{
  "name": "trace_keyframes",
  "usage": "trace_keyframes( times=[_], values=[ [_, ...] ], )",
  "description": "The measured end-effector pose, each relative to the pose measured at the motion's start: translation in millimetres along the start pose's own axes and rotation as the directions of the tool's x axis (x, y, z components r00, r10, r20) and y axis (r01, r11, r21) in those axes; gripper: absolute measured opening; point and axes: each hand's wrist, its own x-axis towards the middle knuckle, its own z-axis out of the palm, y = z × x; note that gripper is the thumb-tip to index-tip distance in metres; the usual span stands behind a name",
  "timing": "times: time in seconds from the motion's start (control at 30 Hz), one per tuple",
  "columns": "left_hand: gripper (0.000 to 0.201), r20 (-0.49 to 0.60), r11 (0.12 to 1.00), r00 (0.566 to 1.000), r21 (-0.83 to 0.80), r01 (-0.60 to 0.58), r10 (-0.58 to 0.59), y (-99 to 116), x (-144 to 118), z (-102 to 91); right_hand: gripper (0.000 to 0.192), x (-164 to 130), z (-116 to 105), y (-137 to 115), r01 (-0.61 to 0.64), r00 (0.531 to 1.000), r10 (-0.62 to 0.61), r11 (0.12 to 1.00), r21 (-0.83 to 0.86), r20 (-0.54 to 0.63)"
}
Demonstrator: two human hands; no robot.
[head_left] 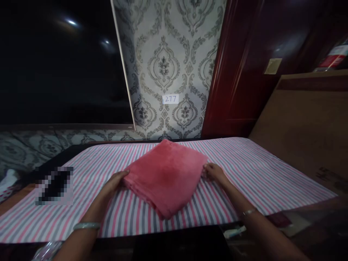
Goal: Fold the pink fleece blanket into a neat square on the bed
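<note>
Head view shows my two hands at either side of a folded pink towel (165,175), which lies turned like a diamond in the middle of a striped cloth (258,170) spread over the table. My left hand (114,183) cups the towel's left corner, fingers curled against the edge and partly tucked under it; I cannot tell how firmly it grips. My right hand (213,172) touches the right corner with fingers bent and close together, seemingly pinching the edge, though the dim light hides the fingertips.

The near corner of the towel points toward me and sits close to the front edge of the table. As I judge it, a pull toward myself could drag that corner over the edge, and the folded layers could slide apart. The layers look loosely stacked along the lower left edge, so lifting by the two corners alone might let the middle sag and the fold open. The striped cloth underneath is loose too; pressing and sliding could bunch it up. A small tag marked 217 (170,99) hangs on the patterned wall (163,65) behind, well apart from my hands. A bracelet (87,226) circles my left wrist.
</note>
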Motion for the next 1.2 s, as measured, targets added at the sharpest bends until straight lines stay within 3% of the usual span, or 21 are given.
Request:
trace_keyframes(
  times=[0.1, 0.2, 0.3, 0.47, 0.6, 0.67, 0.73, 0.8, 0.93, 1.07, 1.2],
  values=[
    [0.045, 0.007, 0.998, 1.0, 0.049, -0.03, 0.03, 8.6, 7.6, 2.0, 0.036, -26.5, -5.2, 27.7, -0.159, 0.986, 0.153, 0.984, 0.084, 0.071],
    [0.04, 0.07, 0.999, 0.997, 0.034, -0.031, 0.029, 12.3, 9.6, 5.6, 0.04, -45.4, 7.5, 34.5, -0.269, 0.947, 0.215, 0.937, 0.222, 0.236],
    [0.025, 0.141, 0.995, 0.99, -0.101, 0.017, -0.003, 16.2, 8.1, 13.0, 0.037, -55.8, 32.3, 24.8, -0.247, 0.938, 0.127, 0.898, 0.363, 0.324],
    [0.005, 0.16, 0.971, 0.986, -0.239, -0.009, 0.049, 32.9, -0.7, 27.1, 0.057, -46.6, 55.3, -16.2, -0.069, 0.983, -0.034, 0.84, 0.538, 0.179],
    [0.019, 0.224, 0.963, 0.964, -0.259, -0.079, 0.139, 24.8, -18.8, 22.8, 0.054, -33.5, 35.3, -26.0, 0.025, 0.996, -0.061, 0.894, 0.447, 0.066],
    [0.036, 0.287, 0.98, 0.954, -0.195, -0.031, 0.087, 9.0, -26.4, 16.1, 0.051, -34.8, 20.6, -11.8, -0.091, 0.991, 0.048, 0.921, 0.379, 0.121],
    [0.049, 0.335, 0.992, 0.942, -0.119, 0.037, 0.005, -6.4, -29.4, 10.0, 0.05, -40.4, 8.2, 8.1, -0.251, 0.958, 0.189, 0.915, 0.316, 0.215],
    [0.054, 0.357, 0.996, 0.934, -0.074, 0.054, -0.024, -14.2, -27.7, 7.5, 0.051, -47.0, 0.2, 24.5, -0.329, 0.929, 0.253, 0.897, 0.295, 0.269],
    [0.047, 0.395, 0.999, 0.918, -0.045, -0.002, 0.019, -4.2, -14.1, 16.4, 0.049, -52.6, -2.9, 33.5, -0.319, 0.935, 0.241, 0.894, 0.316, 0.261],
    [0.033, 0.395, 0.997, 0.915, 0.005, 0.079, -0.075, 12.0, 10.5, 34.6, 0.045, -50.7, -1.0, 31.9, -0.32, 0.938, 0.25, 0.891, 0.324, 0.239],
    [0.04, 0.38, 0.994, 0.919, 0.057, 0.093, -0.108, 21.7, 36.5, 50.0, 0.046, -47.5, 0.4, 35.8, -0.285, 0.948, 0.201, 0.882, 0.376, 0.246]
  ],
)
